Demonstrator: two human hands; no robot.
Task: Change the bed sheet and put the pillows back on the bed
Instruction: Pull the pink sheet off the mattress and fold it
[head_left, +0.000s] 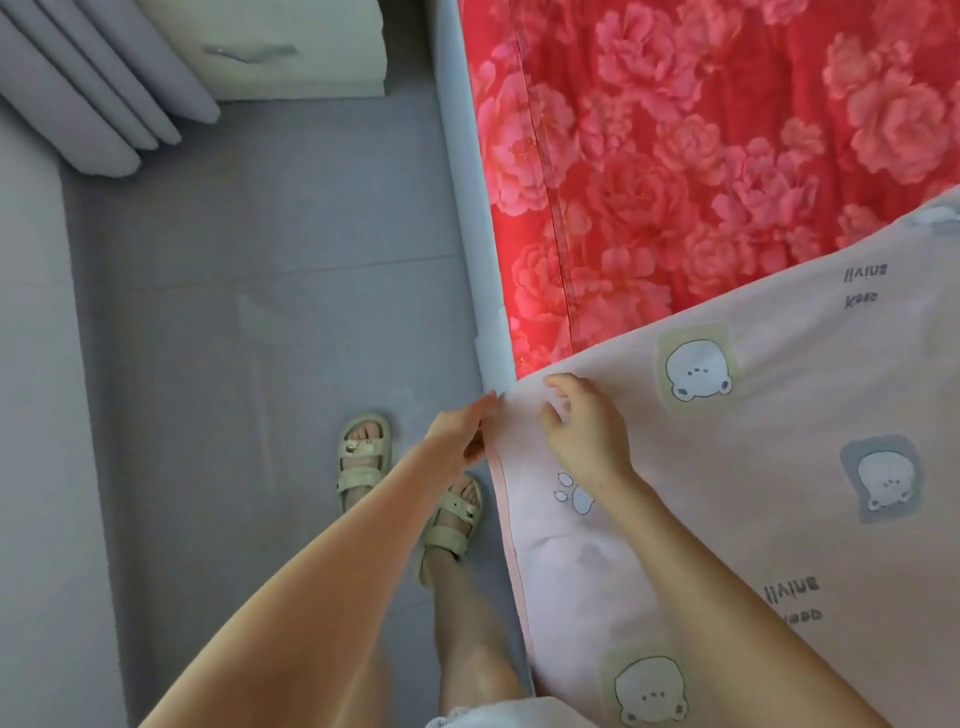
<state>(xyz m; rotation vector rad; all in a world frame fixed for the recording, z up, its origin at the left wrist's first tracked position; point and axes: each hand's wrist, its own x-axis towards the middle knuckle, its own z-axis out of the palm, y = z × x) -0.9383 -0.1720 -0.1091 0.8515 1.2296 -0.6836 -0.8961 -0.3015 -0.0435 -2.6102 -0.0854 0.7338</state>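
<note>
Left hand (460, 434) in pinch on pink sheet (779, 467) edge, right hand (582, 431) loose atop.

Pale pink bear-print sheet (753, 467), red rose-patterned cover (675, 156), grey floor (260, 260), beige sandals (361, 457)

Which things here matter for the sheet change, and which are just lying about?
Job: pink bear-print sheet, red floral sheet, bed rail, left hand, right hand.
Background: curtain, white drawer unit, sandals.
</note>
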